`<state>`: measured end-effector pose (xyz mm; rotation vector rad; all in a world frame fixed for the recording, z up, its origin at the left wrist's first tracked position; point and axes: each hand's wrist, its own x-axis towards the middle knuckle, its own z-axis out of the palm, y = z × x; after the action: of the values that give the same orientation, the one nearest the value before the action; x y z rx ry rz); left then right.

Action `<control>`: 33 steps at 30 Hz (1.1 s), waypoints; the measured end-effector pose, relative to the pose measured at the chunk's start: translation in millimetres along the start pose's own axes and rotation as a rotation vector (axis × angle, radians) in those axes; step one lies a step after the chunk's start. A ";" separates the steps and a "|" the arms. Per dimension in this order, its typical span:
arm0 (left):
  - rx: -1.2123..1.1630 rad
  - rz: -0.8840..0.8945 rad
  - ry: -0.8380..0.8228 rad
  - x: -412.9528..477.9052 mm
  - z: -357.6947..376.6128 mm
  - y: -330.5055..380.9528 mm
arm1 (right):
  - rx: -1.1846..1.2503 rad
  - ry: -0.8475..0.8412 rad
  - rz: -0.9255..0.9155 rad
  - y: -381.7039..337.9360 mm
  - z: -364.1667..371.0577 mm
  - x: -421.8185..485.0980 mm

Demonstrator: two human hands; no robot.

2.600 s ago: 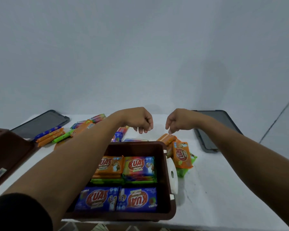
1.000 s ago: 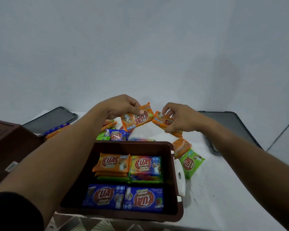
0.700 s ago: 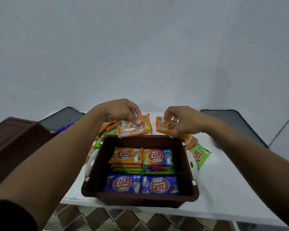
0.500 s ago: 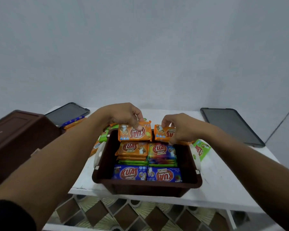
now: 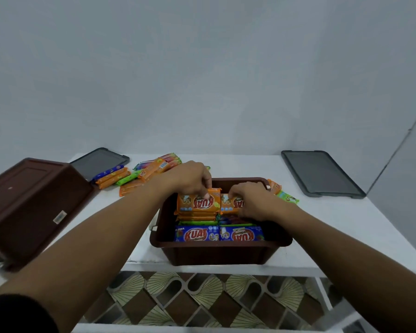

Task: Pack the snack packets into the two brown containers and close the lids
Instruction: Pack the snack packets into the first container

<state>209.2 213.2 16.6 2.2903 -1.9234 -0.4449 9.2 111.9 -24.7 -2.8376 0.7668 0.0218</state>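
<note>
Holding two orange packets (image 5: 198,203) flat over the stacks at the brown container's (image 5: 221,252) 12 o'clock end, left hand (image 5: 190,180) and right hand (image 5: 253,200) each keep fingers pinched on one, probably for a neat landing, with spare packets (image 5: 130,179) at 10 o'clock on the counter (image 5: 322,218).

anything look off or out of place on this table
The second brown container at the left lies tipped over with its base showing, so it cannot take packets yet. Behind the open container, loose packets lie scattered in an untidy heap.
</note>
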 end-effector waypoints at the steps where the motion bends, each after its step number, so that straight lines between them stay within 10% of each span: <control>1: 0.039 0.010 0.024 -0.4 2.2 -0.9 | 0.004 0.014 -0.007 -0.5 0.1 -2.4; 24: 0.139 0.034 -0.091 -15.2 19.2 -14.4 | 0.088 0.136 0.000 -3.0 5.3 -10.8; 33: -0.209 0.075 0.163 -5.5 -10.8 -6.4 | 0.316 0.350 0.025 25.4 -28.1 -8.6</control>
<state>217.6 218.7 25.9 2.0501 -1.7871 -0.4147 -12.1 89.1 -1.4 -2.5561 0.7890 -0.5550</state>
